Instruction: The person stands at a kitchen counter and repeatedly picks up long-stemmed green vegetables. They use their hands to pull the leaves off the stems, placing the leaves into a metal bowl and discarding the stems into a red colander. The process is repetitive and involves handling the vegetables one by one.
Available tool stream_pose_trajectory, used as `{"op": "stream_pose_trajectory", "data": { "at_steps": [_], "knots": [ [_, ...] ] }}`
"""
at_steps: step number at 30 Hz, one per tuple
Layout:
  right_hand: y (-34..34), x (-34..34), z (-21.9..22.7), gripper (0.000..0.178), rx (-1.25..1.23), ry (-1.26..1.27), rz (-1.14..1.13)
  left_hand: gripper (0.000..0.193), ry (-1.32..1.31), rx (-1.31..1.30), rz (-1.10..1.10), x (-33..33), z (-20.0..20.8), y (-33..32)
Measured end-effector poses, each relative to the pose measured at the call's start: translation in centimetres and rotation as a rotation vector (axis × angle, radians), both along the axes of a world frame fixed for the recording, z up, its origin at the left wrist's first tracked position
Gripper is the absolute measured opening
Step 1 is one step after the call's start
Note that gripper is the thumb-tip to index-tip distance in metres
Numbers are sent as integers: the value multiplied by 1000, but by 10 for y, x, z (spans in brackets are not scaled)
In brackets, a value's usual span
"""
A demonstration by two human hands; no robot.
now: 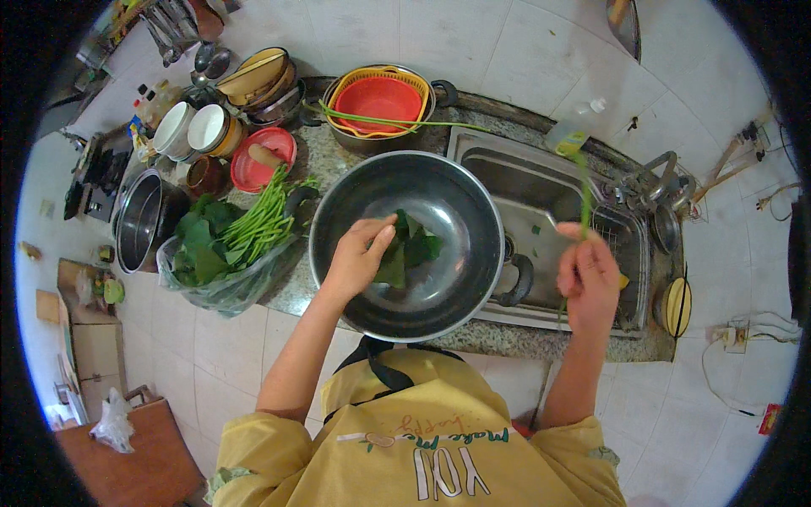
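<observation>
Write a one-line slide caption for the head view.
Left hand at the dark green leaves in a metal bowl while the right hand pinches a green stem above the sink.

Printed words (448,475) on yellow garment (363,422) (letters white, green, orange).

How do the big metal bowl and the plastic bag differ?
The metal bowl is rigid and shiny; the plastic bag is limp and see-through. The bowl has just a few leaves in it, while the bag is full of leafy stems. Both contain greens.
</observation>
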State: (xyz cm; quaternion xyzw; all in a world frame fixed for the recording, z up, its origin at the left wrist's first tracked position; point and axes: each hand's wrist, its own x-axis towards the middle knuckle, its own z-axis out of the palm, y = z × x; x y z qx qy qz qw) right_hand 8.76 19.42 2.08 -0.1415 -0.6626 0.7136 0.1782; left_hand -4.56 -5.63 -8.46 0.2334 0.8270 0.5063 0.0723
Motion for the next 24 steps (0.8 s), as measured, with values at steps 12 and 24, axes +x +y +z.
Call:
{"op": "stream_pose_trajectory", "data": {
  "at_steps": [12, 24],
  "knots": [
    [-17, 2, 0, 21, 162, -187, 351, 36, 45, 432, -193, 16, 106, 41],
    [-24, 0, -2, 22, 210, -214, 335, 12, 418, 245, -117, 29, 122, 42]
  ]
}}
